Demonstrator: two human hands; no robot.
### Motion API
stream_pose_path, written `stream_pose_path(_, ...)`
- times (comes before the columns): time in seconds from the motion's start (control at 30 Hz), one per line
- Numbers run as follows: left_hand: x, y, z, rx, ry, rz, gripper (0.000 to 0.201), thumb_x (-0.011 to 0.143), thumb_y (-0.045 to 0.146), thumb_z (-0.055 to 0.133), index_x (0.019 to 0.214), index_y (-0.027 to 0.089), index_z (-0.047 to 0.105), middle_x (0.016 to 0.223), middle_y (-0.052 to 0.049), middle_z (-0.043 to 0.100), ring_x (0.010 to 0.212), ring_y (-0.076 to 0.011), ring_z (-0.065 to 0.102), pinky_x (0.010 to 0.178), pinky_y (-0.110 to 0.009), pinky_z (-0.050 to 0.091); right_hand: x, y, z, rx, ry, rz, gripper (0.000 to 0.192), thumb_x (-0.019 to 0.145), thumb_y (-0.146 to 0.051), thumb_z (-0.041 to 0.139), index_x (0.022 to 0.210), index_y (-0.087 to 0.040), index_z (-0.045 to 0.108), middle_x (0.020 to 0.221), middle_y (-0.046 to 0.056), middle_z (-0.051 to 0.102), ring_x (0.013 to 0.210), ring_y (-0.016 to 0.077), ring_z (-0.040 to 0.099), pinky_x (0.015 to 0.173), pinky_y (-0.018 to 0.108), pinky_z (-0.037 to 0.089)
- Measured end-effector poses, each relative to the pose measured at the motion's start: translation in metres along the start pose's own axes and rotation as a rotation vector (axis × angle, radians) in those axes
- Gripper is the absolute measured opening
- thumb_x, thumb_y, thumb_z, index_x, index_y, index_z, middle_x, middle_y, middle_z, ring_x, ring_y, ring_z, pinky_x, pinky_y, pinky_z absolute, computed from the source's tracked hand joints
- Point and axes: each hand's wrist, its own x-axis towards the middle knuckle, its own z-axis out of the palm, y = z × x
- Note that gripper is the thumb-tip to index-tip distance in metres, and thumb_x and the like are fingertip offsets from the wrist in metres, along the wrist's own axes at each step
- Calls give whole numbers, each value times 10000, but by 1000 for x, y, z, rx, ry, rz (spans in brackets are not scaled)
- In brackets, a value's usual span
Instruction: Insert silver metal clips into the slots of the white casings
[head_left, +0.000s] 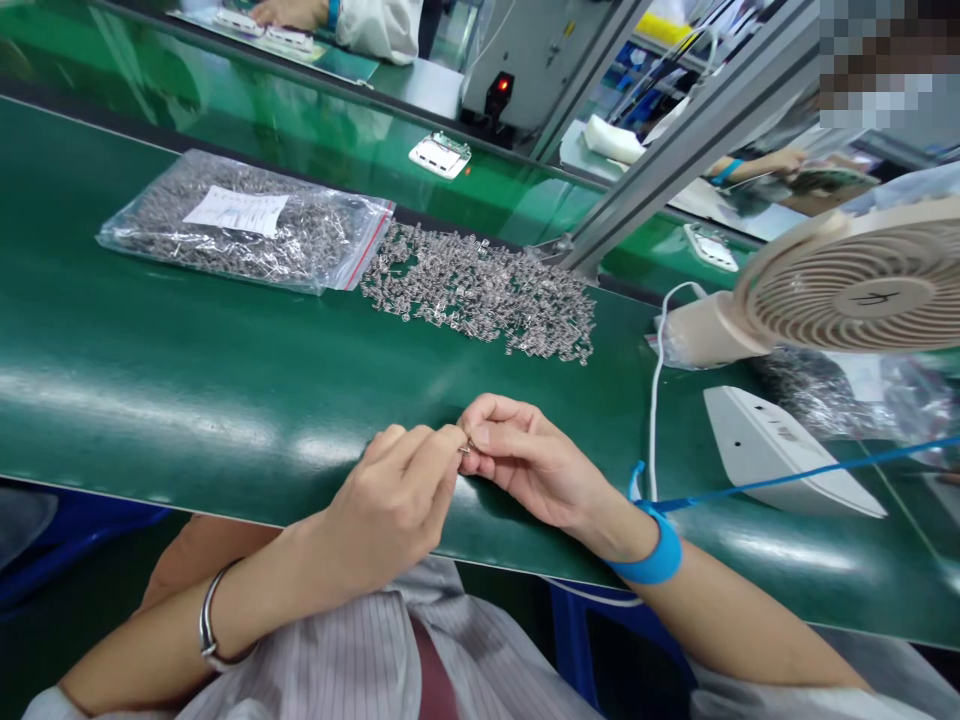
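Just below the middle of the frame, the person's left hand [390, 500] and right hand [525, 455] meet fingertip to fingertip over the near edge of the green bench mat [187, 370]. Between them sits a tiny metal clip [466, 447], pinched by the thumbs and forefingers of both hands, so each hand is closed on it. Most of it is hidden by the fingers; only a glint of bent metal shows.

By the look of it, the piece is very light and stiff, thin stamped metal with small edges. It would be easy to drop or flick away, and probably slick, so a fingertip pinch on its flat sides seems the only sensible hold.

Higher up, centre of the frame, a loose heap of the same clips [480, 290] is spread on the mat. To its left lies a clear zip bag [240, 225] full of more, with a white label. On the right wrist is a blue grounding strap [656, 555], its blue cord [810, 472] running off to the right edge. A cream desk fan [847, 285] stands at the right, with a white plastic housing [780, 450] lying beneath it. On the left wrist is a silver bangle [210, 625]. Another person's hand [281, 12] works at the top edge.
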Motion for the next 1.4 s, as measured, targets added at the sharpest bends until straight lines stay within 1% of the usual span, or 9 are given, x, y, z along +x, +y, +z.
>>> stream_pose_path(0.1, 0, 0, 0, -4, 10, -25, 139, 889, 71, 382, 892, 134, 506, 802, -28, 628, 618, -120, 487, 595, -279, 417, -1, 1, -1, 6, -27, 2, 151, 622, -203, 784, 666, -155, 648, 579, -18, 629, 549, 62, 599, 580, 151, 506)
stream_pose_path(0.23, 1, 1, 0, 2, 44, -69, 129, 900, 89, 386, 887, 139, 504, 768, -20, 618, 610, -113, 502, 590, -273, 413, -1, 2, 0, -37, -47, -22, 142, 630, -209, 781, 658, -149, 655, 564, -12, 620, 533, 65, 581, 528, 148, 482)
stream_pose_path(0.43, 3, 2, 0, 10, 63, -64, 94, 889, 80, 416, 888, 122, 501, 765, -30, 619, 615, -113, 517, 589, -270, 416, -1, 0, 0, -31, -14, -39, 130, 629, -199, 774, 648, -146, 657, 565, -10, 620, 540, 60, 575, 548, 144, 480)
stream_pose_path(0.63, 2, 0, 0, 12, 35, -42, 101, 899, 109, 407, 861, 152, 490, 731, -10, 601, 588, -114, 485, 572, -267, 409, -2, 1, 1, -60, 1, -27, 151, 632, -231, 781, 643, -148, 655, 570, -12, 608, 553, 64, 574, 559, 156, 478)
stream_pose_path(0.8, 0, 0, 4, 9, 20, -36, 87, 891, 119, 418, 854, 163, 485, 750, -19, 604, 603, -124, 496, 575, -280, 408, -4, 1, 4, -81, 38, -73, 146, 626, -218, 768, 602, -152, 640, 557, -15, 597, 532, 65, 545, 525, 170, 460)
stream_pose_path(0.97, 4, 2, 2, 15, 83, -85, 87, 860, 63, 456, 863, 145, 486, 744, -14, 600, 607, -106, 487, 582, -267, 404, -4, 0, 3, -75, 34, -80, 124, 649, -212, 744, 613, -153, 640, 563, -8, 605, 539, 65, 544, 517, 164, 451)
stream_pose_path(1.07, 8, 4, -3, -51, 96, -131, 107, 846, 39, 473, 839, 143, 498, 729, 0, 591, 615, -84, 484, 600, -235, 411, -4, 0, 1, -41, 12, -64, 116, 653, -200, 744, 629, -149, 641, 575, -9, 613, 559, 65, 566, 538, 155, 458)
stream_pose_path(1.23, 10, 3, -11, -211, 51, -273, 106, 844, 61, 488, 815, 151, 535, 665, 38, 531, 582, -48, 453, 584, -178, 404, -3, 1, 0, -63, -6, -65, 131, 676, -218, 743, 645, -146, 639, 612, 7, 634, 575, 63, 569, 548, 150, 459)
stream_pose_path(1.4, 9, 1, -11, -261, 31, -259, 111, 843, 69, 486, 819, 158, 548, 647, 48, 532, 571, -44, 458, 568, -176, 402, -3, 2, 0, -35, -37, -55, 133, 656, -212, 770, 667, -150, 652, 613, -8, 629, 595, 60, 590, 598, 146, 481)
